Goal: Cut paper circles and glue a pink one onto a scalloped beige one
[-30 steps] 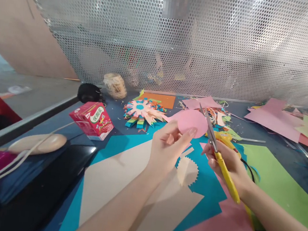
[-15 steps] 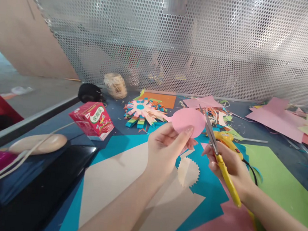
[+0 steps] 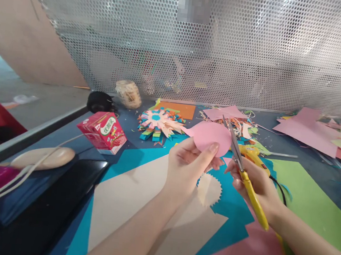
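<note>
Between thumb and fingers, my left hand pinches a rounded pink paper piece with a pointed tail at its left. My right hand grips yellow-handled scissors, blades pointing up and away. The blade tips lie at the paper's right edge; whether they touch it I cannot tell. Below the hands a cream paper disc with a toothed edge rests on blue paper beside a large cream sheet. Behind my right hand lies a yellow glue gun, partly hidden.
A layered paper flower lies beyond my left hand. To the left stand a red drink carton, a jar and a black tablet-like slab. Green paper and pink scraps lie right. A perforated metal panel closes the back.
My left hand and the pink paper have shifted slightly right and down, the paper turning a little. The scissors have moved slightly right, staying at the paper's right edge.
</note>
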The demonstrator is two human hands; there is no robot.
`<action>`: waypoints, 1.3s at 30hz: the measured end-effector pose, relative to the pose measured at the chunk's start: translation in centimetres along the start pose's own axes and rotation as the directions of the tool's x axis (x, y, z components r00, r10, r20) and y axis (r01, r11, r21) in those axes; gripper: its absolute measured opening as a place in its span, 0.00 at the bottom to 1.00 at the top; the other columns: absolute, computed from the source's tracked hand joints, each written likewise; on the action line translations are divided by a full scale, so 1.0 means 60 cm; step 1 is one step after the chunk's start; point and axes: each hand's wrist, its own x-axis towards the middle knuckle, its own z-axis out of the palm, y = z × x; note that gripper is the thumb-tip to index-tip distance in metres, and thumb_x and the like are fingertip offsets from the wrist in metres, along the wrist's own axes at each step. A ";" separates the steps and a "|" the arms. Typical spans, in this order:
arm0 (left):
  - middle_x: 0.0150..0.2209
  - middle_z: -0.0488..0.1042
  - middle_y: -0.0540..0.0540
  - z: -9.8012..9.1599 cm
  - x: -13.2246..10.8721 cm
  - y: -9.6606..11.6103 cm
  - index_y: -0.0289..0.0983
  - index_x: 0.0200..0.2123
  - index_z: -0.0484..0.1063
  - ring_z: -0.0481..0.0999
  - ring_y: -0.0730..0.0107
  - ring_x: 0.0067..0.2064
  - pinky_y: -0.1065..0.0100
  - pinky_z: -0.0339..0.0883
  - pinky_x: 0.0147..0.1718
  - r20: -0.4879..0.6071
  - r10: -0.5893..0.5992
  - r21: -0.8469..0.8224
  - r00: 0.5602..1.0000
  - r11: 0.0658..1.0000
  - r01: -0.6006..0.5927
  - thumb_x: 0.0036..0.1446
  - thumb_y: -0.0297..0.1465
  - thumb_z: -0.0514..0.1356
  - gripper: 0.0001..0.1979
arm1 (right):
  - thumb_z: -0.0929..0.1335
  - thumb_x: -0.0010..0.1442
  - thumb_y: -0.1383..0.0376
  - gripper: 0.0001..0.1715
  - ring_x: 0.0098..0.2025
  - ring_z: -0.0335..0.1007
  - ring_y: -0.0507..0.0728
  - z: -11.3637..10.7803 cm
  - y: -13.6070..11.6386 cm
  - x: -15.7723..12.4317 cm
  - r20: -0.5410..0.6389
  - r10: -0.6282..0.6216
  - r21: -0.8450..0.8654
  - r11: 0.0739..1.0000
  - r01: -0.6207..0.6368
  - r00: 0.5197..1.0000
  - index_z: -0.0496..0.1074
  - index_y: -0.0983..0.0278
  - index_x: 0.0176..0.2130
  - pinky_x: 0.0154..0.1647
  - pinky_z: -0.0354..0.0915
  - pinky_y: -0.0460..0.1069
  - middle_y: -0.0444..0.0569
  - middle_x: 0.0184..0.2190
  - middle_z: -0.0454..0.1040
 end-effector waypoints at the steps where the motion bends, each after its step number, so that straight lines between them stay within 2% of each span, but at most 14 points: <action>1: 0.15 0.73 0.52 0.000 -0.001 0.000 0.37 0.20 0.74 0.71 0.77 0.18 0.77 0.60 0.16 0.008 -0.003 0.005 1.000 1.000 0.003 0.46 0.34 0.69 0.09 | 0.58 0.58 0.36 0.31 0.27 0.52 0.53 0.000 0.001 -0.001 0.001 0.003 -0.008 1.000 -0.003 1.000 0.58 0.61 0.28 0.28 0.53 0.51 0.42 0.24 0.56; 4: 0.15 0.73 0.51 0.000 -0.002 0.000 0.37 0.19 0.73 0.71 0.76 0.18 0.76 0.61 0.16 0.019 -0.003 0.020 1.000 1.000 0.003 0.46 0.34 0.69 0.10 | 0.58 0.58 0.37 0.31 0.27 0.52 0.53 0.000 0.003 -0.002 0.005 0.019 -0.010 1.000 -0.019 1.000 0.56 0.60 0.28 0.26 0.52 0.50 0.42 0.24 0.56; 11: 0.16 0.74 0.50 0.001 -0.003 0.001 0.37 0.19 0.73 0.72 0.74 0.18 0.74 0.63 0.16 0.002 -0.006 0.046 1.000 0.999 0.006 0.46 0.34 0.68 0.10 | 0.59 0.59 0.40 0.29 0.27 0.54 0.54 -0.001 0.000 -0.004 -0.004 0.012 -0.037 0.999 -0.013 1.000 0.65 0.63 0.32 0.28 0.55 0.51 0.43 0.24 0.58; 18: 0.14 0.72 0.51 0.002 -0.002 0.002 0.38 0.19 0.73 0.72 0.74 0.18 0.74 0.65 0.16 -0.011 -0.015 0.048 1.000 0.999 0.015 0.44 0.35 0.69 0.10 | 0.59 0.59 0.41 0.29 0.28 0.58 0.55 -0.001 0.001 -0.002 0.006 0.017 -0.072 0.997 -0.017 1.000 0.65 0.63 0.32 0.27 0.55 0.51 0.47 0.26 0.65; 24: 0.15 0.74 0.51 -0.001 0.000 0.003 0.37 0.19 0.74 0.69 0.78 0.16 0.77 0.63 0.15 -0.029 -0.003 -0.007 1.000 1.000 0.002 0.42 0.33 0.71 0.10 | 0.57 0.59 0.39 0.32 0.24 0.52 0.53 -0.003 0.001 -0.003 0.006 0.021 -0.110 0.994 -0.020 1.000 0.66 0.63 0.32 0.24 0.52 0.50 0.44 0.21 0.60; 32: 0.14 0.72 0.52 -0.006 0.002 -0.003 0.37 0.20 0.75 0.69 0.78 0.16 0.76 0.62 0.16 -0.059 0.019 0.047 0.998 0.999 -0.016 0.44 0.34 0.70 0.09 | 0.59 0.57 0.37 0.33 0.21 0.51 0.51 -0.005 0.002 -0.007 0.000 0.050 -0.069 0.996 -0.050 0.999 0.66 0.63 0.30 0.21 0.51 0.49 0.43 0.20 0.59; 39: 0.14 0.72 0.52 -0.005 0.005 -0.001 0.37 0.20 0.75 0.70 0.76 0.16 0.75 0.64 0.15 -0.076 0.034 0.011 0.997 0.999 -0.034 0.42 0.33 0.70 0.08 | 0.62 0.58 0.41 0.28 0.25 0.57 0.54 -0.008 0.002 -0.009 -0.028 0.001 -0.062 0.998 -0.003 1.000 0.68 0.62 0.32 0.24 0.55 0.49 0.45 0.22 0.64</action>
